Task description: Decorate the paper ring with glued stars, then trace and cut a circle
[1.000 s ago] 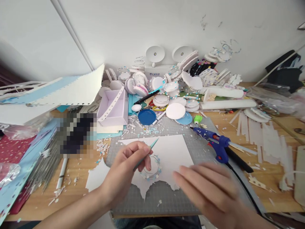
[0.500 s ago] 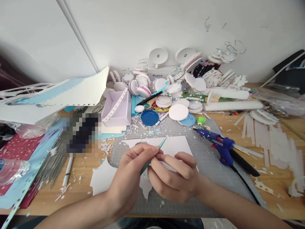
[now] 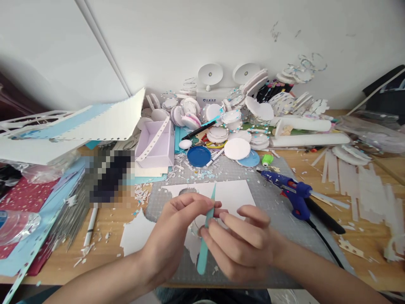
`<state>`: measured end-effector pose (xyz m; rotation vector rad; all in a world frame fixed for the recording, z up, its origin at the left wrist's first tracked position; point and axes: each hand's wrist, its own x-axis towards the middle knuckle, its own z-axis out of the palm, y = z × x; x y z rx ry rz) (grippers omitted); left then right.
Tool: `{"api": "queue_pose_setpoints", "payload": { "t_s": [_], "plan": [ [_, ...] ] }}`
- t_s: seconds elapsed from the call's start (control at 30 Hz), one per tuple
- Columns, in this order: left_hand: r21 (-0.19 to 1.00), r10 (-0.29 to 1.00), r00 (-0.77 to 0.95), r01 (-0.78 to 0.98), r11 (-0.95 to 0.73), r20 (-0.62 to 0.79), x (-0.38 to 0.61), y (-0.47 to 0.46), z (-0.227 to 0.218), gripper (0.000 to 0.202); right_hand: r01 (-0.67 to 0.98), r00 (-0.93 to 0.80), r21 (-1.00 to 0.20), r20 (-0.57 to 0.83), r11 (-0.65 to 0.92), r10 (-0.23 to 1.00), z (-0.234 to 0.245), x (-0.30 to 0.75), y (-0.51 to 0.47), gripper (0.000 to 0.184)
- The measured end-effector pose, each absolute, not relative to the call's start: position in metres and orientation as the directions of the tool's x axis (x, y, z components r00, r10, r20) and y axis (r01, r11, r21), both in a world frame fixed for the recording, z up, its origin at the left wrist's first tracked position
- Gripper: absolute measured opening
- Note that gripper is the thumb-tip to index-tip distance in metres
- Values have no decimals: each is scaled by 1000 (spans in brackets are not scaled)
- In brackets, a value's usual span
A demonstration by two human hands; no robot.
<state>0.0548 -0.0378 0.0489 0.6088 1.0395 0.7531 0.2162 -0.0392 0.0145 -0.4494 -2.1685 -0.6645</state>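
Both my hands meet over the grey cutting mat (image 3: 272, 202). My left hand (image 3: 172, 236) pinches a slim teal craft tool (image 3: 205, 236) with thumb and fingers; the tool now stands almost upright, its point toward the wall. My right hand (image 3: 240, 242) is curled against it, fingertips touching the tool's shaft. Under the hands lies a white paper sheet (image 3: 234, 192) with a jagged cut front edge. A thin ring shape between the hands is mostly hidden.
A blue glue gun (image 3: 289, 190) with black cord lies right of the mat. Behind are a blue lid (image 3: 198, 156), white discs (image 3: 236, 148), a lilac box (image 3: 155, 145) and a green punch (image 3: 267, 159). Paper stacks crowd the left; white strips (image 3: 357, 177) lie right.
My right hand came in from the right and joined the left at the tool. The teal tool swung from pointing up-right to nearly upright, its handle now hanging below the hands.
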Motion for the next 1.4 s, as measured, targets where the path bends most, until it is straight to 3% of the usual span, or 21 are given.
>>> {"api": "queue_pose_setpoints", "payload": {
  "t_s": [0.3,0.4,0.47,0.57,0.67,0.77,0.9,1.0,1.4],
  "plan": [
    [892,891,239,-150,427,-386,59,-37,47,17,581,-538,243,831,777,142,19,221,-42,14],
    [938,919,244,-86,337,-308,57,-35,47,15,585,-459,141,869,799,183,16,229,-39,19],
    [972,949,214,18,233,-232,51,-32,44,16,605,-347,9,902,796,255,12,235,-34,17],
    [964,984,166,266,13,-60,38,-24,35,16,564,-42,-333,903,756,428,6,239,-24,19],
    [852,953,291,475,-222,86,30,-16,23,14,288,237,-720,693,632,681,-2,238,-18,22],
    [801,855,507,467,-374,103,29,-9,11,16,35,259,-912,404,409,877,-13,237,-19,13],
    [830,777,608,343,-441,163,31,-5,-5,24,-137,165,-980,125,148,978,-21,236,-26,9],
    [871,783,592,265,-414,192,30,-5,-16,24,-172,118,-984,21,41,993,-23,233,-29,12],
    [914,840,506,216,-343,196,27,-11,-23,23,-111,115,-992,-75,-63,991,-24,226,-35,11]
  ]
}}
